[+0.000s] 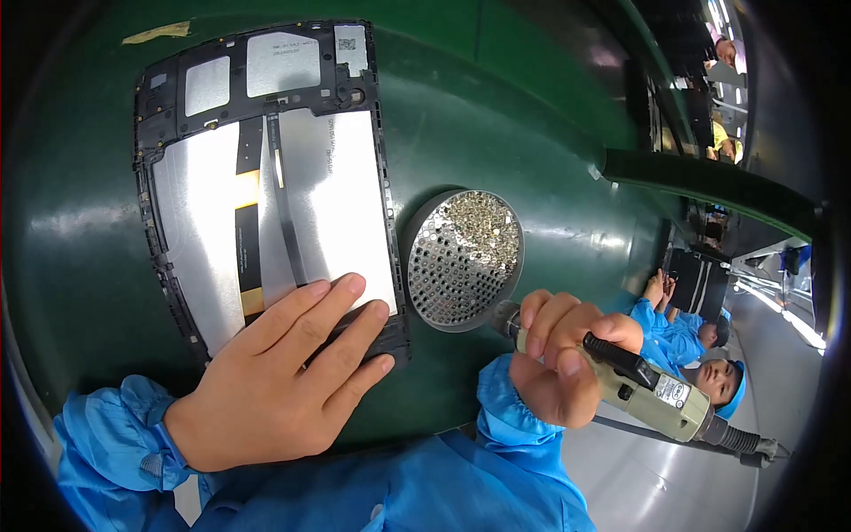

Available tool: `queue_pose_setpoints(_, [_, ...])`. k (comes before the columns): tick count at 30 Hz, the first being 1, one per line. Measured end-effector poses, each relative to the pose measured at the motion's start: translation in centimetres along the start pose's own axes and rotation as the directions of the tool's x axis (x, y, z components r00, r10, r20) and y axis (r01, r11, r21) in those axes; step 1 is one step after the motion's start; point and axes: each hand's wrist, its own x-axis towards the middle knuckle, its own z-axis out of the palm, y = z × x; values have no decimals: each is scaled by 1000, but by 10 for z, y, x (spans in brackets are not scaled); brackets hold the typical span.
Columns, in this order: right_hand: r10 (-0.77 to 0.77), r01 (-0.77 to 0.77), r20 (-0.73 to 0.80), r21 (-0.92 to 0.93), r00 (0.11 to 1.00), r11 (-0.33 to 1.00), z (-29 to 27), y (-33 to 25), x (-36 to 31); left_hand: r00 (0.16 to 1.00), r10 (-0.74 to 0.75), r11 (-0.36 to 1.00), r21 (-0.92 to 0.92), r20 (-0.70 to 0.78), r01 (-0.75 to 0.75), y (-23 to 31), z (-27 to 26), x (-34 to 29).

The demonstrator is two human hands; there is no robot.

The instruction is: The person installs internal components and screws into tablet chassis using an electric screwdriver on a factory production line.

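Note:
My left hand (pixel 288 372) lies flat with fingers outstretched over the near end of a tablet chassis (pixel 186 133), a black frame with bare silver metal plates. A dark ribbon strip and a yellow-and-black strip run lengthwise along it. My right hand (pixel 567 359) is wrapped round a beige electric screwdriver (pixel 660 395) with a black lever, its cable end pointing to the right. The screwdriver's nose sits by the near right rim of a round grey screw tray (pixel 412 275). Small screws (pixel 483 226) are heaped on the tray's far right; its perforated plate shows on the near left.
Everything rests on a green work mat (pixel 532 133). A strip of yellowish tape (pixel 156 33) lies at the far left. A dark green rail (pixel 709 182) runs along the right. Beyond it, people in blue work clothes (pixel 678 341) sit at other places.

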Motion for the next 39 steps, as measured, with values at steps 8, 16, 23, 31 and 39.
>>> queue_pose_setpoints(8, [4,-3,27,-17,1000,1000,6,1,-1,1000,-2,1000,-11,-25,2,-1,0,-5])
queue_pose_setpoints(16, [-23,24,39,-41,999,999,4,3,-2,1000,12,1000,-5,-26,-12,-3,0,-3])
queue_pose_setpoints(23, [-27,28,32,-38,999,999,1,5,-3,999,20,1000,3,-48,-20,-3,3,-2])
queue_pose_setpoints(31, [-48,50,30,-70,998,996,5,0,-5,997,23,1000,0,-70,-23,-3,3,-5])
queue_pose_setpoints(39, [-118,126,184,-33,976,992,36,-30,-7,995,10,1000,-10,-99,-11,-3,-1,-5])
